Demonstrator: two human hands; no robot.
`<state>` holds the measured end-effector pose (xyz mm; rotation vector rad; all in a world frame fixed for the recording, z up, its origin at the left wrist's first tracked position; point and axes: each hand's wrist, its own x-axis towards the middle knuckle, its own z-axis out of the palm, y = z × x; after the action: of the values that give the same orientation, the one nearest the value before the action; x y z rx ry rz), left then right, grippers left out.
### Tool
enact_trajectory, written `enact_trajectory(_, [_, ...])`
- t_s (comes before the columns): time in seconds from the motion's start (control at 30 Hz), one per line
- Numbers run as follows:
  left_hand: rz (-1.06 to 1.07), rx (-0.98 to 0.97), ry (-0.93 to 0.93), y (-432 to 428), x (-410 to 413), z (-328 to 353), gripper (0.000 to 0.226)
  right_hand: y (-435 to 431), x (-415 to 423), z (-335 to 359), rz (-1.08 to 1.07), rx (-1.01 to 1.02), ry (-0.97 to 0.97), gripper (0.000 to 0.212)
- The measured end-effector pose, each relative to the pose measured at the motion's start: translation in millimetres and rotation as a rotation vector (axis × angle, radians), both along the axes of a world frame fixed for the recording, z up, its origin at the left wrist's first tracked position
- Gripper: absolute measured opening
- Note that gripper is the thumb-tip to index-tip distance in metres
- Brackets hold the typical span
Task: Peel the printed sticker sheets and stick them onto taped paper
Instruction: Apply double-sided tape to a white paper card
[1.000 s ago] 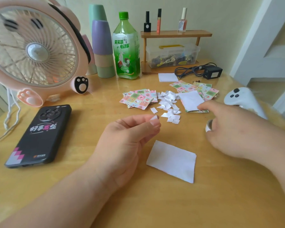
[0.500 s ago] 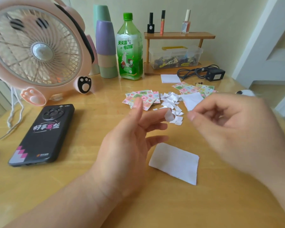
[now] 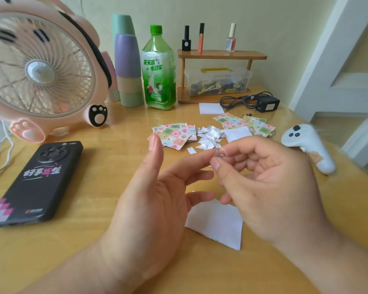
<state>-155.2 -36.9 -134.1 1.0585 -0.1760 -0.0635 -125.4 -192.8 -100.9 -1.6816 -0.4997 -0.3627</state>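
right hand (image 3: 263,183) pinching sticker bit (image 3: 217,153) at left hand (image 3: 157,194) fingertip, left fingers straight and spread, both hands above white paper (image 3: 217,225) on bench (image 3: 72,251), sticker sheets (image 3: 174,134) beyond, beside scraps (image 3: 208,136)

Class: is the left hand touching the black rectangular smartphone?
Apart. The head view shows a wide stretch of wooden table between the left hand and the black rectangular smartphone.

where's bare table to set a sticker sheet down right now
Bare wood lies between the phone and the left hand, and in front of the green bottle. It is crowded beyond the right hand, pinching a small clear piece: sticker sheets, paper scraps, white controller.
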Motion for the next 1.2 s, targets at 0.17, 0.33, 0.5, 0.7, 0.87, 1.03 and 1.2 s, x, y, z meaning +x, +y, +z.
enact_trajectory(0.17, [0.015,0.018,-0.001,-2,1,1,0.088,0,2,0,0.003,0.013,0.021,0.023])
enact_trajectory(0.33, [0.075,0.108,-0.026,-4,1,3,0.082,-2,6,-3,-0.015,-0.005,0.035,0.009])
enact_trajectory(0.5, [0.097,0.143,-0.038,-5,-1,4,0.082,-2,6,-4,-0.035,-0.035,0.02,0.011])
enact_trajectory(0.7, [0.091,0.116,-0.029,-6,-2,4,0.082,-2,6,-5,-0.03,-0.018,0.008,0.018])
enact_trajectory(0.87, [0.074,0.094,-0.009,-5,-2,4,0.081,-5,9,-3,-0.042,-0.111,-0.1,0.009])
enact_trajectory(1.03, [0.06,0.064,0.029,-1,-1,8,0.082,-9,14,-2,0.026,-0.205,-0.164,0.017])
enact_trajectory(1.2, [0.123,-0.03,0.125,2,2,13,0.072,-8,14,-3,0.096,-0.262,-0.259,0.012])
